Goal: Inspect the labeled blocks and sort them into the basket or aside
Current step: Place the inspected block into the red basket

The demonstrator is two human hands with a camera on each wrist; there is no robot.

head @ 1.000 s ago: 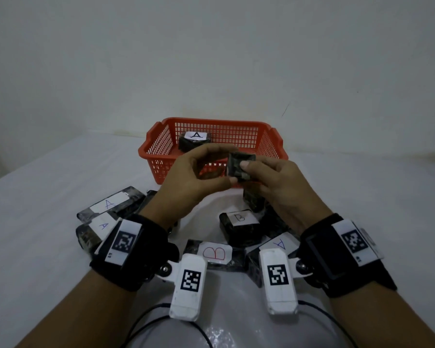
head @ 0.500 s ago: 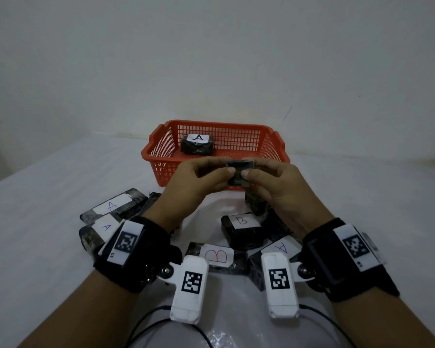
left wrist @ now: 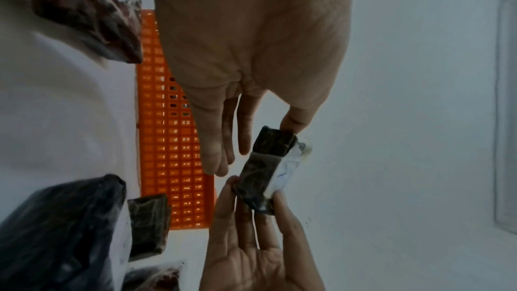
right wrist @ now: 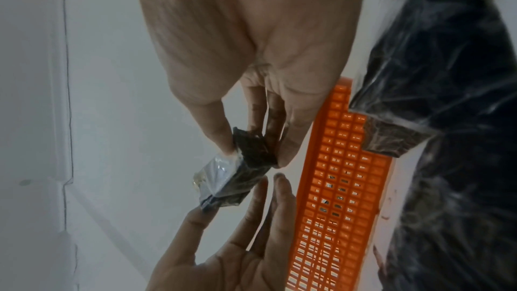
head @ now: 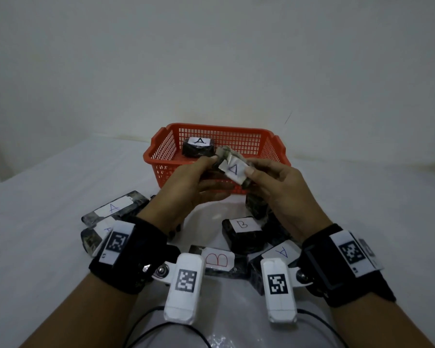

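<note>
A small dark wrapped block (head: 232,169) with a white "A" label facing me is held up in front of the orange basket (head: 236,135). My left hand (head: 211,164) pinches its left end between thumb and fingertips. The other end sits between the thumb and fingers of my right hand (head: 249,173). In the left wrist view the block (left wrist: 265,169) is seen from its dark side, and it appears again (right wrist: 238,176) in the right wrist view. One block labelled A (head: 199,146) lies inside the basket.
On the white table (head: 48,187) below my hands lie several wrapped blocks: two labelled A (head: 113,209) at the left, a B block (head: 242,229), a red-lettered B block (head: 216,259), another A block (head: 279,254) and a dark one (head: 258,207) whose label is hidden.
The held block has been turned over between both hands, so its white "A" label now faces me; before, only its dark side showed.
</note>
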